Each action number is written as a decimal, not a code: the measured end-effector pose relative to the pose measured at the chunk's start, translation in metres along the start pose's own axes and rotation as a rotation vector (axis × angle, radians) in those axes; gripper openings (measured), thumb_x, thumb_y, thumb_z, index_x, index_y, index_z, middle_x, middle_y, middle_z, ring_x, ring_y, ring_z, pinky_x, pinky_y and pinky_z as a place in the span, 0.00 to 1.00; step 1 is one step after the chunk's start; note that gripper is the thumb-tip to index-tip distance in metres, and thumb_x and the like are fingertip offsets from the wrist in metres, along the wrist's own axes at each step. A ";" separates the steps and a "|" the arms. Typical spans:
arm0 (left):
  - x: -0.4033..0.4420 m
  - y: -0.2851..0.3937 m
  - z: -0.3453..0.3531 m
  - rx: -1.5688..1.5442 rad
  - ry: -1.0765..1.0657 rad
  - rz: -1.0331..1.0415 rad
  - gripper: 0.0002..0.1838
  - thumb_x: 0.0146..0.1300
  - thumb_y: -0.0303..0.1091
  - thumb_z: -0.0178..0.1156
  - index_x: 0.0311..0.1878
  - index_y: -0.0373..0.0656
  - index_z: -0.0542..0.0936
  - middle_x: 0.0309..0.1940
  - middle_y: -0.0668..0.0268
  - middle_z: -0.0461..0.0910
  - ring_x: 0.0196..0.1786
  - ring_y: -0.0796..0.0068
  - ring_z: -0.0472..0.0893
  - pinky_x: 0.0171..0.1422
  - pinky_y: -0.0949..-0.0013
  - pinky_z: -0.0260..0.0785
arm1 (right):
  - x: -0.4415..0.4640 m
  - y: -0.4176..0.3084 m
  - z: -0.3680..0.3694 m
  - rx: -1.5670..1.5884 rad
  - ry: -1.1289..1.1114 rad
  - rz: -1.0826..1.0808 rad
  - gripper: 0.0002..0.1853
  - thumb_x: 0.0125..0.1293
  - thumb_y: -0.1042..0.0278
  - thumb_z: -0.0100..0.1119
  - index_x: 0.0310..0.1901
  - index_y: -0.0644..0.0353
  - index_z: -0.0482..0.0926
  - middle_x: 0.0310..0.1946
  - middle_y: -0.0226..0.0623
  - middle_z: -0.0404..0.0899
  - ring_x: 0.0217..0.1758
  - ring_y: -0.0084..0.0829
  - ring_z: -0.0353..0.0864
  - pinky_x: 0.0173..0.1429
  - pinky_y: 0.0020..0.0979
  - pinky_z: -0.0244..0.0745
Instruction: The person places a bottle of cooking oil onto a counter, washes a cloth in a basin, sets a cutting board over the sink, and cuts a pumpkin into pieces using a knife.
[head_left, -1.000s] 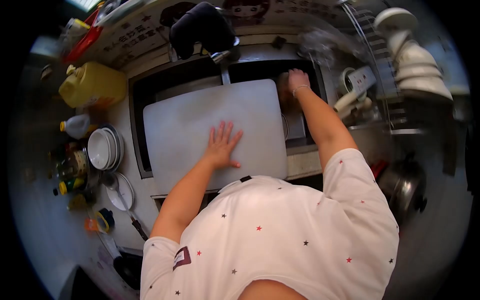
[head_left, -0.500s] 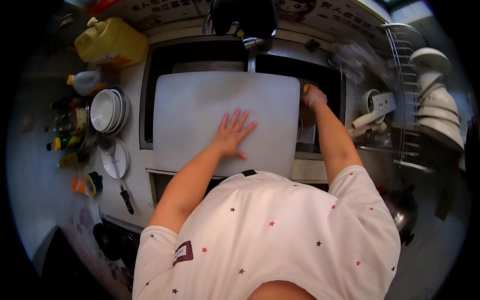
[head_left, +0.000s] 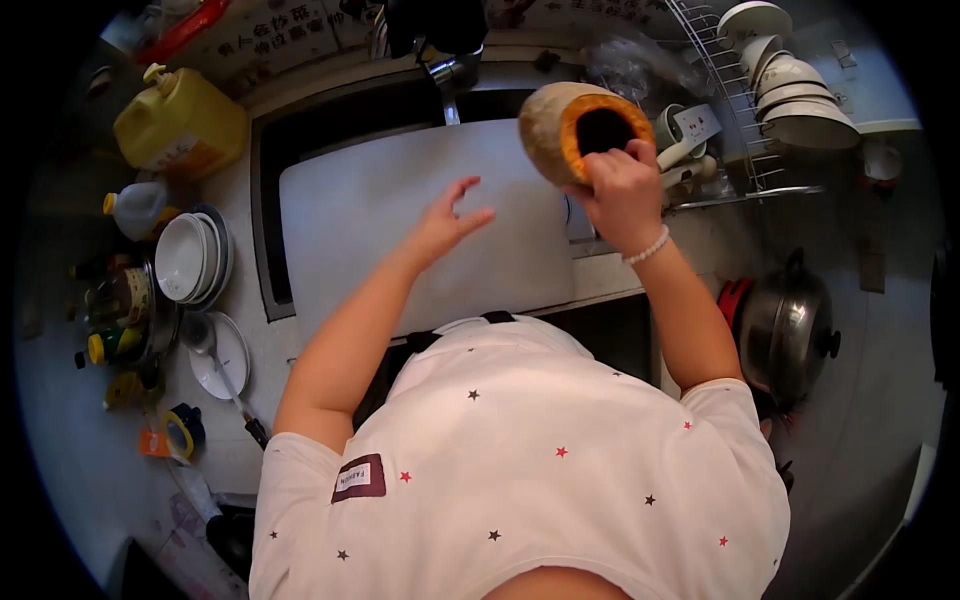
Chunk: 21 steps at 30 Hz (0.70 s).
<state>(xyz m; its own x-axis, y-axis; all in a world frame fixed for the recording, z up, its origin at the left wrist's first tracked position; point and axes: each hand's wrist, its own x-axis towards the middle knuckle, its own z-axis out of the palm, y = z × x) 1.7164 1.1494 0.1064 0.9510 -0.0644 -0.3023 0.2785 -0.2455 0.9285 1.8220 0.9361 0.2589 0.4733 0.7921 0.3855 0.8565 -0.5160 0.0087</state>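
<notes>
Leaning beside the sink, a stack of white bowls (head_left: 182, 260) sits left of the white cutting board (head_left: 350, 220), near its left edge. The left hand (head_left: 440, 228) is over the middle of the board, thumb and forefinger wide apart with nothing between them; whether it touches the surface cannot be told. By the board's far right corner is a hollowed squash (head_left: 545, 125), tilted so that its orange-rimmed opening faces up and to the right. The right hand (head_left: 625, 195) holds it, fingers curled over the near lip; the thumb's exact place cannot be made out. The squash looks moderately heavy and stiff in the shell, though the cut flesh may be damp and slick and the lip could chip under a hard pinch. A grip through the thick wall, with a palm beneath the rounded body, would seem surest. Farther right stands a wire dish rack (head_left: 745, 98).
</notes>
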 end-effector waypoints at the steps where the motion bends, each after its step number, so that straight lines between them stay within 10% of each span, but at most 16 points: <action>1: -0.014 0.023 -0.009 -0.077 0.073 0.128 0.42 0.52 0.59 0.61 0.67 0.53 0.57 0.68 0.61 0.54 0.68 0.60 0.58 0.68 0.55 0.51 | -0.001 -0.015 -0.005 0.057 0.009 -0.052 0.15 0.41 0.62 0.69 0.25 0.58 0.73 0.20 0.36 0.75 0.28 0.36 0.75 0.47 0.36 0.65; 10: -0.082 0.037 -0.034 -1.447 0.013 -0.052 0.44 0.55 0.74 0.40 0.61 0.45 0.67 0.56 0.59 0.72 0.60 0.60 0.71 0.65 0.55 0.62 | -0.003 -0.118 -0.002 0.294 0.191 -0.411 0.06 0.42 0.72 0.56 0.19 0.54 0.68 0.17 0.28 0.66 0.26 0.29 0.70 0.56 0.31 0.63; 21: -0.114 0.051 -0.026 -1.595 0.056 0.111 0.25 0.68 0.53 0.39 0.61 0.47 0.65 0.58 0.61 0.69 0.59 0.64 0.71 0.62 0.60 0.68 | 0.015 -0.136 -0.019 0.471 0.289 -0.404 0.21 0.54 0.54 0.62 0.46 0.56 0.75 0.43 0.32 0.79 0.53 0.35 0.76 0.61 0.41 0.57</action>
<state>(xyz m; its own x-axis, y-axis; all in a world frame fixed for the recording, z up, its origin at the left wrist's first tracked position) 1.6258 1.1690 0.1934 0.9687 0.0306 -0.2462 0.0251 0.9751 0.2203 1.7090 1.0120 0.2809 0.0795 0.7404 0.6675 0.9836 0.0505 -0.1731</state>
